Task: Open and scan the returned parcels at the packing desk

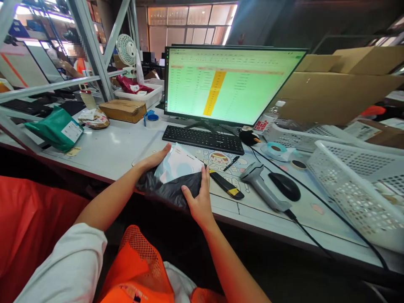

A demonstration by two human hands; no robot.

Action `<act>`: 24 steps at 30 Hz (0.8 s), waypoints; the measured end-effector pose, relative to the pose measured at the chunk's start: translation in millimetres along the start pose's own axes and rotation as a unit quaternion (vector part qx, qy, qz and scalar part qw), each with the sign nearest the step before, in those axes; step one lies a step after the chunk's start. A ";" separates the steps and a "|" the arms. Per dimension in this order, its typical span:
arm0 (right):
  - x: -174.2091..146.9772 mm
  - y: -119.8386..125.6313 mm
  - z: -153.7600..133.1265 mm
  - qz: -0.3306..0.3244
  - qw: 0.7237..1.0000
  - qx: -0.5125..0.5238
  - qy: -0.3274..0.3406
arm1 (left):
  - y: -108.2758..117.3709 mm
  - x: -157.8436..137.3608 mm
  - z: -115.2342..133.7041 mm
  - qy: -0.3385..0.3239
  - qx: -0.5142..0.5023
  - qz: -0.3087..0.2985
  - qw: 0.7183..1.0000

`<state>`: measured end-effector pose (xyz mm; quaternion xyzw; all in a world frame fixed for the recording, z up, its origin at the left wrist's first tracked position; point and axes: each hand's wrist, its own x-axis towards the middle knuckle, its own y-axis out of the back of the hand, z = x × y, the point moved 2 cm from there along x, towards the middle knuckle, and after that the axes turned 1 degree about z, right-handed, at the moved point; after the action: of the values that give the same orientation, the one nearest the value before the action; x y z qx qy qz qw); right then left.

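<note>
A flat white and pale blue package (181, 163) sticks partly out of a black plastic mailing bag (176, 191), held at the front edge of the desk. My left hand (157, 158) grips its left side, with the fingers mostly hidden behind it. On the right side, my right hand (199, 195) is closed around the bag, thumb in front and fingers along the edge. Just right of that hand lie a black and yellow utility knife (226, 184) and a black pen (231, 163). The lower part of the package is covered by the bag.
Behind the bag stand a keyboard (202, 139) and a monitor (227, 86). To the right are a grey barcode scanner (265, 187), a mouse (285, 186) and a white basket (356, 181). A green parcel (57, 128) and a cardboard box (123, 110) sit at the left.
</note>
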<state>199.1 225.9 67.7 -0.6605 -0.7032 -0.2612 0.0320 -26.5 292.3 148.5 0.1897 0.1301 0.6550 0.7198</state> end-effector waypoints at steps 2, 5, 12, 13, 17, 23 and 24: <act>-7.8 8.5 -4.3 0.023 0.998 0.056 -0.012 | -3.3 -26.2 26.5 -0.036 -0.031 -0.099 0.994; -18.5 27.4 -11.9 0.002 0.984 0.173 -0.051 | -14.2 -70.9 61.2 -0.077 0.019 -0.155 0.985; -71.1 62.0 -10.1 -0.048 0.976 0.199 -0.070 | -45.3 -126.1 71.9 -0.191 0.006 -0.141 0.971; -80.8 63.5 -7.2 -0.039 0.982 0.173 -0.069 | -46.6 -126.3 67.8 -0.211 -0.004 -0.130 0.969; -107.9 63.7 -7.7 0.003 0.987 0.129 -0.091 | -47.5 -122.5 43.7 -0.190 -0.101 -0.088 0.973; -114.2 86.4 -24.5 0.036 0.992 0.080 -0.096 | -40.7 -113.4 22.0 -0.067 -0.384 0.097 0.916; -115.9 102.0 -20.1 0.082 0.986 0.060 -0.129 | -38.7 -108.6 23.4 -0.081 -0.412 0.147 0.896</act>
<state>304.1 111.0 73.0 -0.7412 -0.6591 -0.1275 0.0021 6.6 179.4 145.7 -0.0550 -0.2392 0.7304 0.6373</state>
